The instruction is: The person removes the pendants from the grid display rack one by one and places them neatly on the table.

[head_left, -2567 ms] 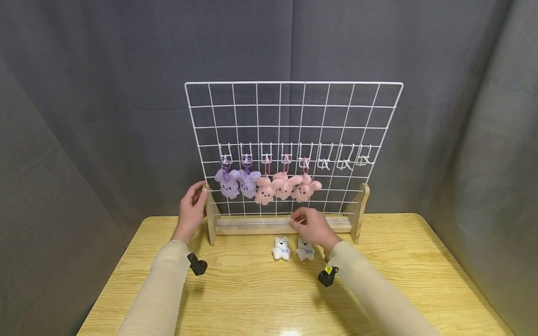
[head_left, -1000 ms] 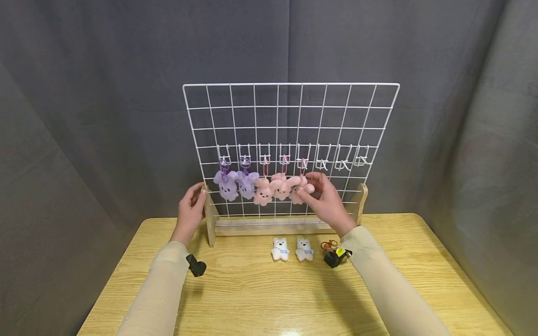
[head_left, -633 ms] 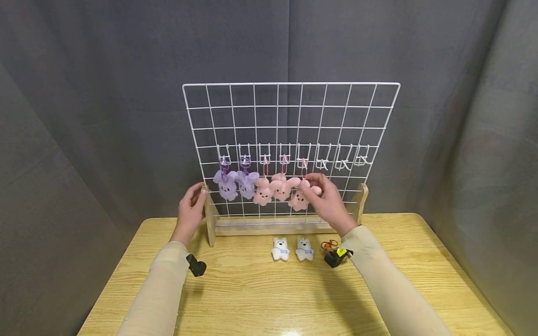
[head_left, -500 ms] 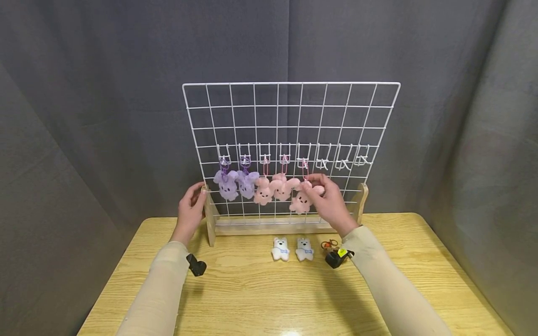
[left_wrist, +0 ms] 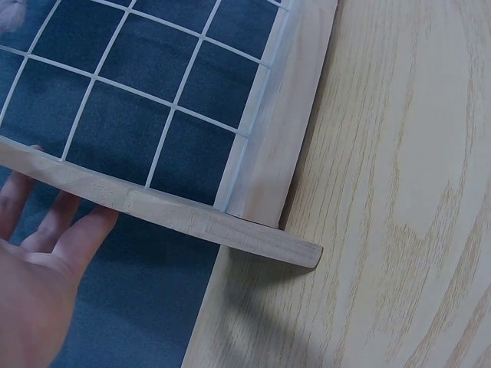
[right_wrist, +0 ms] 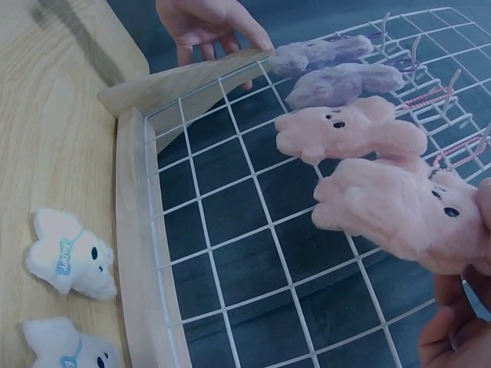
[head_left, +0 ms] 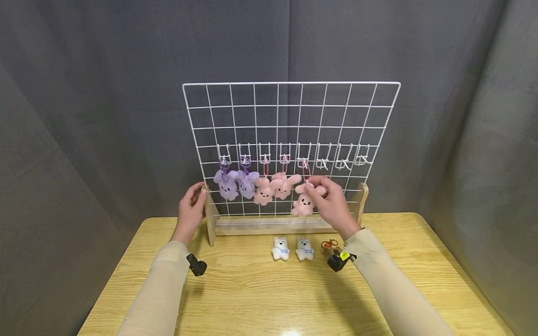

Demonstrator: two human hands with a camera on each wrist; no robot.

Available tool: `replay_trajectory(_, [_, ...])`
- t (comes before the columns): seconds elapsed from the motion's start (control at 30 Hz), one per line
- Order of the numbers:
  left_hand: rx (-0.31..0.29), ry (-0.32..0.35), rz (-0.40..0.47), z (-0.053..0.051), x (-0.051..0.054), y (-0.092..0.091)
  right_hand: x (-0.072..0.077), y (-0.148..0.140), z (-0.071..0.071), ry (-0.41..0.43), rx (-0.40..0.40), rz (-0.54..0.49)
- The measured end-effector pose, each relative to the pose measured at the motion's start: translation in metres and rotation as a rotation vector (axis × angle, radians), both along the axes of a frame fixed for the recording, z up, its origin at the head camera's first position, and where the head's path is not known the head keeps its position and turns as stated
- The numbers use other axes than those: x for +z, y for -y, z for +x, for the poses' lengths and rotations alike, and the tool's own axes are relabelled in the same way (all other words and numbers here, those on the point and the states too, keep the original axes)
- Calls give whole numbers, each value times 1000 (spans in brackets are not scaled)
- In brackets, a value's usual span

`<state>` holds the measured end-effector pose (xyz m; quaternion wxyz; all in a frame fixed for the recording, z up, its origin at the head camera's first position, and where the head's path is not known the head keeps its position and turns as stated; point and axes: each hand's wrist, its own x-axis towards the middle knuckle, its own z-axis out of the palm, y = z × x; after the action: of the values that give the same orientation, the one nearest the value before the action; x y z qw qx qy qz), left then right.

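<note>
Rightmost pink plush (head_left: 303, 206) | pinched, partly covered by right grip (head_left: 334, 203)

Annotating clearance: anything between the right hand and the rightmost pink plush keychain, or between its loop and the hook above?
Nothing visible: the right hand pinches the rightmost pink plush keychain directly, and its pink loop runs up to the white hook. The neighboring pink plush hangs to the left, not between.

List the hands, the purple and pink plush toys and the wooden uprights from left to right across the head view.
Left hand, left wooden upright, first purple plush, second purple plush, first pink plush, second pink plush, third pink plush, right hand, right wooden upright.
</note>
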<state>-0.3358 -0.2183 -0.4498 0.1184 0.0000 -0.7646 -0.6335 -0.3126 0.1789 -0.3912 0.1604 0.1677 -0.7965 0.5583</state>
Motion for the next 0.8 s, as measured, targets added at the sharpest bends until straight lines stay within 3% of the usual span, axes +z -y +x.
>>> replay_trajectory(0.3, [-4, -7, -17, 0, -1, 1, 8, 2, 8, -53, 19, -12])
replay_trajectory(0.8, [2, -11, -6, -1, -1, 0, 21, 8, 17, -38, 55, -18])
